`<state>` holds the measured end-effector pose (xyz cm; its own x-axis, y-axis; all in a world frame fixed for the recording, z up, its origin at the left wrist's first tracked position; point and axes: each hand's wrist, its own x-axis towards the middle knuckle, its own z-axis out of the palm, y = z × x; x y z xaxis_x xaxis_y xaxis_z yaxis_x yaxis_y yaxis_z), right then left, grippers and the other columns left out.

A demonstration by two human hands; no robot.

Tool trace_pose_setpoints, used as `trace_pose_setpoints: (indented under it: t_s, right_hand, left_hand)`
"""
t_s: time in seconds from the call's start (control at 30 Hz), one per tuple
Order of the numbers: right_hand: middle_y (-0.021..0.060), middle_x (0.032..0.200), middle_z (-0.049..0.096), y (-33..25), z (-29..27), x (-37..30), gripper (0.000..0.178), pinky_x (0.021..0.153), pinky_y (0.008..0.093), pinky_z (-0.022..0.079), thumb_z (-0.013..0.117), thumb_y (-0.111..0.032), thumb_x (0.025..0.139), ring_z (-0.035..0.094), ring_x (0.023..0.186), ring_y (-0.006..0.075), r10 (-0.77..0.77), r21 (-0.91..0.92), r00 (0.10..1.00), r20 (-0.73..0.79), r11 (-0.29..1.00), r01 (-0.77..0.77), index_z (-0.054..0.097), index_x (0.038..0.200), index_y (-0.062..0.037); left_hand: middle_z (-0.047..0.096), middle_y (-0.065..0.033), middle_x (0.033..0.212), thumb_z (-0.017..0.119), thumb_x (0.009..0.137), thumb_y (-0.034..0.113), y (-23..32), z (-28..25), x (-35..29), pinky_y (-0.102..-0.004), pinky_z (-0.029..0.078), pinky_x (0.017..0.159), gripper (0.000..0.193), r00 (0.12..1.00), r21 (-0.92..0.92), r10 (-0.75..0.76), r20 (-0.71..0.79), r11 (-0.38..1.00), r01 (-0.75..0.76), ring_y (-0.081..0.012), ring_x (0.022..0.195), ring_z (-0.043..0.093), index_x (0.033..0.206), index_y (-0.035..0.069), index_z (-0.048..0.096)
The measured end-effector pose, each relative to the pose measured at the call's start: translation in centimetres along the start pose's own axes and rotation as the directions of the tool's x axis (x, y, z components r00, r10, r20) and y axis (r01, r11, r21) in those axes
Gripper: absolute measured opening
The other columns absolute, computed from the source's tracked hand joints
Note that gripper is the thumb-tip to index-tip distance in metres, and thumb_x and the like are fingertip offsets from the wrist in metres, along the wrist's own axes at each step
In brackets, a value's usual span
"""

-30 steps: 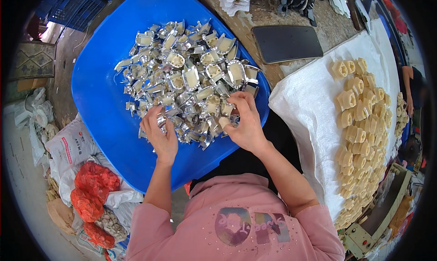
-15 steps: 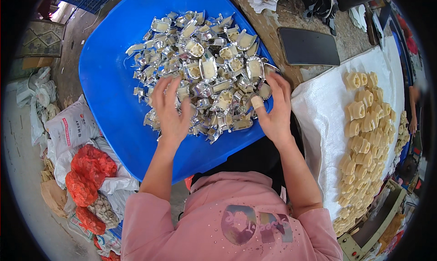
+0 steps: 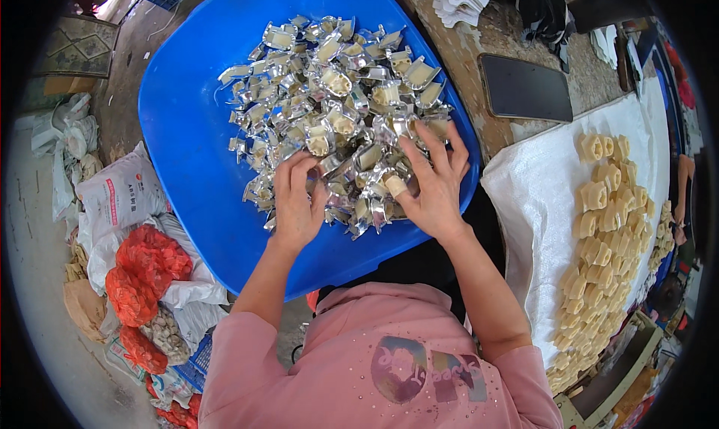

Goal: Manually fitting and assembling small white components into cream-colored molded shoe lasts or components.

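Observation:
A wide blue plastic tub (image 3: 187, 152) holds a heap of small shiny silver parts with cream-coloured insides (image 3: 329, 84). Both hands reach into the near side of this heap. My left hand (image 3: 298, 208) rests at its lower left edge, fingers bent and apart, fingertips against the parts. Spread wider, my right hand (image 3: 437, 193) lies over the lower right of the heap with its fingers pointing away from me. Tan tape wraps its thumb. I see no single part gripped in either hand; some fingertips are hidden among the parts.
On the right, many cream plastic pieces (image 3: 599, 242) lie on a white woven sheet (image 3: 532, 182). A dark phone (image 3: 526, 88) rests on the worn wooden table (image 3: 464, 62). White sacks (image 3: 123, 189) and red bags (image 3: 150, 264) are piled on the floor at left.
My left hand has moved down and slightly right, its fingers bending onto the parts. My right hand has moved left and lower over the heap. The view has shifted slightly.

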<state>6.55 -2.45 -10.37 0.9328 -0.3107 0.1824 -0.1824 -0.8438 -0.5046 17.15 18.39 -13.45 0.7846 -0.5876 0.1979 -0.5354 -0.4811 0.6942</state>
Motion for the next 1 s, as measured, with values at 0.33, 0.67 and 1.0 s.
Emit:
trace_pose_setpoints:
  t_s: [0.33, 0.67, 1.0]
  right_hand:
    - [0.0120, 0.144, 0.032, -2.9, 1.8, -1.9, 0.059, 0.100, 0.0520, 0.027, 0.074, -0.016, 0.062, 0.026, 0.126, 0.0414, -0.078, 0.142, 0.995, 0.058, 0.987, 0.069, 0.061, 0.120, -0.0143]
    - [0.0094, 0.141, 0.037, -5.0, 1.8, -3.2, 0.054, 0.095, 0.0531, 0.025, 0.073, -0.028, 0.064, 0.028, 0.128, 0.0361, -0.136, 0.161, 0.979, 0.149, 0.981, 0.112, 0.064, 0.115, -0.0154]
    - [0.0046, 0.131, 0.049, -5.4, 2.2, -3.3, 0.045, 0.100, 0.0567, 0.022, 0.072, -0.026, 0.069, 0.036, 0.124, 0.0298, -0.295, 0.328, 0.930, 0.219, 0.920, 0.215, 0.064, 0.112, -0.0148]
  left_hand:
    - [0.051, -0.0162, 0.109, 0.054, 0.082, -0.002, -1.9, -1.2, -2.9, -0.0397, 0.040, 0.087, 0.031, 0.919, -0.042, -0.301, -0.256, 0.953, 0.300, -0.0324, 0.100, 0.048, 0.112, -0.002, 0.048]
    - [0.047, -0.0108, 0.131, 0.056, 0.086, 0.018, 2.0, -0.5, 8.5, -0.0467, 0.030, 0.104, 0.032, 0.976, 0.059, 0.216, 0.027, 0.974, -0.217, -0.0347, 0.126, 0.037, 0.117, 0.017, 0.064]
    - [0.051, -0.0124, 0.128, 0.044, 0.093, 0.018, -0.2, -0.3, 6.1, -0.0437, 0.034, 0.099, 0.026, 0.975, 0.018, 0.188, 0.120, 0.981, -0.192, -0.0332, 0.113, 0.046, 0.106, 0.008, 0.065]
